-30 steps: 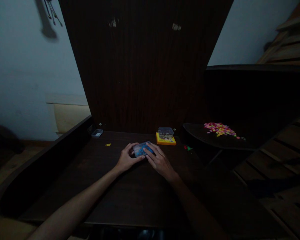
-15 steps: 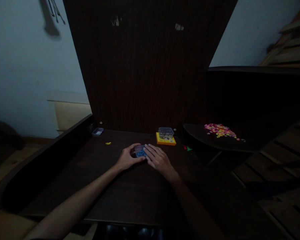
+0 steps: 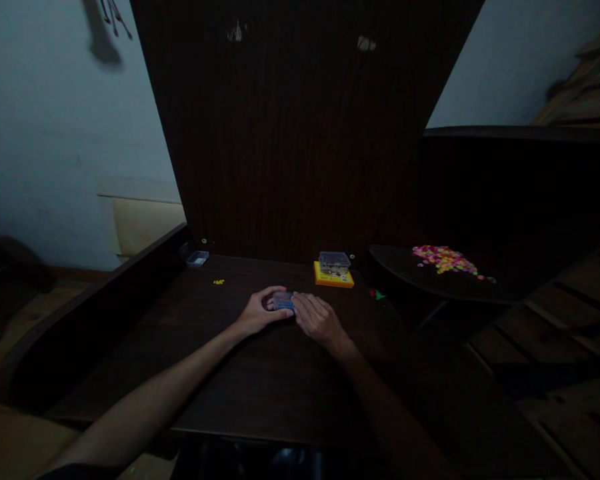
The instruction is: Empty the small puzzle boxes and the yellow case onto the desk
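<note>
Between my hands, above the dark desk (image 3: 260,393), is a small clear plastic box (image 3: 283,301) with blue pieces inside. My left hand (image 3: 259,311) is closed around its left side, thumb along the near edge and fingers behind. The fingers of my right hand (image 3: 321,319) press together against the box's right end and cover part of it. Whether its lid is fully closed is too dark to tell. A little pile of yellow pieces (image 3: 219,281) lies to the left, beyond my left hand.
At the back stands another clear box (image 3: 335,262) on a yellow-orange box (image 3: 333,275). A small clear case (image 3: 197,259) lies back left. Red and green bits (image 3: 377,294) lie on the right. A side shelf (image 3: 400,272) holds a heap of colourful pieces (image 3: 445,259).
My right fingers have slid from the top of the box toward its right end. The box looks flatter to the camera now. The head view has shifted slightly.
</note>
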A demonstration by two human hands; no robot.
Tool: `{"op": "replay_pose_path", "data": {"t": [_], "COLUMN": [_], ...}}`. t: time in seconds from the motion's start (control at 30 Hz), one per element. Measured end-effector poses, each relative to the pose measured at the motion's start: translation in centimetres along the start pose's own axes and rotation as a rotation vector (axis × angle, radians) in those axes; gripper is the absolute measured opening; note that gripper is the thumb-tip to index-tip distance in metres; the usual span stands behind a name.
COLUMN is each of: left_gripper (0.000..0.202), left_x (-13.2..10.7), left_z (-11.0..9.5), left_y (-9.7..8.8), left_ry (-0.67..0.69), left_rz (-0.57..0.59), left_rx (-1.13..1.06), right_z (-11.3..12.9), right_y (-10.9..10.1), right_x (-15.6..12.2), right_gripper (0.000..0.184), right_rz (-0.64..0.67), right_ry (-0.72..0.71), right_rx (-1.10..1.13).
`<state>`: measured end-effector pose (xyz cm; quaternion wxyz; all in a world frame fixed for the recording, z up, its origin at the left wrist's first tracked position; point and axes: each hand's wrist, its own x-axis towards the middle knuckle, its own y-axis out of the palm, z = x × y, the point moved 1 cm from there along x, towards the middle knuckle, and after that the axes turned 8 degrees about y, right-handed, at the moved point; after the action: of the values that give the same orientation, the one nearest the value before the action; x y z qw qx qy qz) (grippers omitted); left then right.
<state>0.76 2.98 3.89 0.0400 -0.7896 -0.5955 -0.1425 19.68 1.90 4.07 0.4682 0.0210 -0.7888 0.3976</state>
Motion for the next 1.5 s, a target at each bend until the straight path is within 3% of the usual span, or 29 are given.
{"op": "replay_pose_path", "data": {"t": [0.33,0.57,0.9,1.5], "left_gripper": [0.071,0.070,0.068,0.067], "left_x": [0.0,0.1,0.3,0.2], "left_z": [0.2,0.1,0.0,0.3], "left_y": [0.1,-0.1,-0.4,0.2], "left_ry": [-0.003,0.025,0.050,0.014], "left_rz": [0.000,0.009,-0.070,-0.089], "left_rx": [-0.019,0.011,0.078,0.080], "right_z": [-0.1,-0.1,-0.4,0.1], "right_y": [0.6,-0.3,-0.3,0.2], "right_x": [-0.5,0.2,0.2,-0.2], "right_gripper": [0.029,0.033,0.039,0.030], "right_rz": [0.053,0.042,0.070,0.036], "right_ry": [0.094,0.134,0.145,0.185], "right_rx": [0.093,0.138,0.212,0.177]}}
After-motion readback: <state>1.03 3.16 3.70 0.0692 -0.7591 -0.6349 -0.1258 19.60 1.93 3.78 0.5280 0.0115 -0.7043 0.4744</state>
